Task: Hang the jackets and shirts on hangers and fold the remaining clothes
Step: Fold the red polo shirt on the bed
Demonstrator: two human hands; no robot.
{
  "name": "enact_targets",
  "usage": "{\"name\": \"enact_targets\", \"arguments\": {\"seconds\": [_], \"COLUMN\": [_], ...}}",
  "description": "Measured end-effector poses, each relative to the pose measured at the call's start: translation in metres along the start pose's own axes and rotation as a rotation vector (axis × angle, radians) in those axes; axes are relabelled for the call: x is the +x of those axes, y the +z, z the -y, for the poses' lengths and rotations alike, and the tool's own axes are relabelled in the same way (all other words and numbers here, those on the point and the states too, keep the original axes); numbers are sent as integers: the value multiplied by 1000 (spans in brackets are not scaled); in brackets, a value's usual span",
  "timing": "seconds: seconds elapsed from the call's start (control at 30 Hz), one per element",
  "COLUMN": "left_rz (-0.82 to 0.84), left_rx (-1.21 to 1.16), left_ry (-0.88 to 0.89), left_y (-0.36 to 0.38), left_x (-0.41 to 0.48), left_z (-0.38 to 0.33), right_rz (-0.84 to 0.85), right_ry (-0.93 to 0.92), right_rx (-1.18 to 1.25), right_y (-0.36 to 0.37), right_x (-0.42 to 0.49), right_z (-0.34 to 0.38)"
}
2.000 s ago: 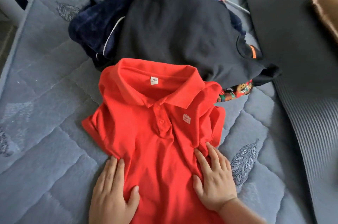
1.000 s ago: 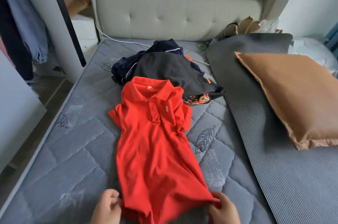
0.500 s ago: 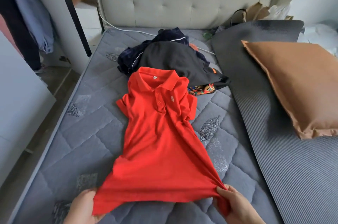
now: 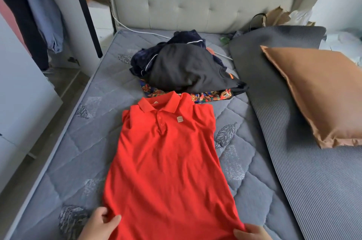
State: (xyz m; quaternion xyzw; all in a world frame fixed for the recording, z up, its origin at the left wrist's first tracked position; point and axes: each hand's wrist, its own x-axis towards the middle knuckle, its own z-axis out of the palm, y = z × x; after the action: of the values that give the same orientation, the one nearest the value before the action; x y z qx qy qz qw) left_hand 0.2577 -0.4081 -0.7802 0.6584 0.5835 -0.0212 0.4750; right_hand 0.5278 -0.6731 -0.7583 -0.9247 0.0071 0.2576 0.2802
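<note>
A red polo shirt point(image 4: 166, 161) lies flat on the grey quilted mattress point(image 4: 244, 171) of the bed, front side up. Its collar points to 12 o'clock and its hem to 6 o'clock, close to the person. The two sleeves look tucked under the body of the shirt.

Both hands are at the hem. The left hand point(image 4: 100, 224), at 7 o'clock from the middle of the shirt, pinches the left corner of the hem, with the thumb on top of the red cloth and the fingers curled. The right hand point(image 4: 248, 233), at 5 o'clock, holds the right corner. The edge of the view cuts it, but its fingers are closed on the cloth. The hem is stretched between the two hands.

At 12 o'clock from the collar is a pile of clothes. A black garment point(image 4: 186, 69) lies on top, a navy garment point(image 4: 182, 37) with white piping is behind it, and a colourful patterned cloth point(image 4: 211, 96) shows from below, touching the collar.

At 3 o'clock a dark ribbed mat point(image 4: 293, 151) covers the right side of the bed, and a brown pillow point(image 4: 321, 94) rests on it. A pale padded headboard point(image 4: 195, 0) stands at 12 o'clock. At 10 o'clock, beside the bed, some hanging clothes point(image 4: 45, 8) are seen.
</note>
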Motion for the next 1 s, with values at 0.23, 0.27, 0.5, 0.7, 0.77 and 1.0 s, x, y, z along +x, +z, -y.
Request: {"name": "enact_targets", "arguments": {"seconds": [0.23, 0.27, 0.5, 0.7, 0.77, 1.0], "left_rz": [456, 512, 156, 221, 286, 270], "left_rx": [183, 171, -835, -720, -772, -907], "left_ry": [439, 221, -27, -137, -130, -85], "left_y": [-35, -38, -29, -8, -3, -1], "left_x": [55, 68, 168, 207, 218, 236], "left_z": [-8, -28, -118, -155, -166, -170], "right_rz": [62, 215, 281, 382, 510, 588], "right_ry": [-105, 18, 6, 187, 210, 195], "right_rx": [-241, -109, 678, 742, 854, 1075], "right_y": [-3, -9, -1, 40, 40, 44], "right_x": [45, 45, 130, 191, 198, 216], "right_z": [10, 13, 95, 168, 178, 184]}}
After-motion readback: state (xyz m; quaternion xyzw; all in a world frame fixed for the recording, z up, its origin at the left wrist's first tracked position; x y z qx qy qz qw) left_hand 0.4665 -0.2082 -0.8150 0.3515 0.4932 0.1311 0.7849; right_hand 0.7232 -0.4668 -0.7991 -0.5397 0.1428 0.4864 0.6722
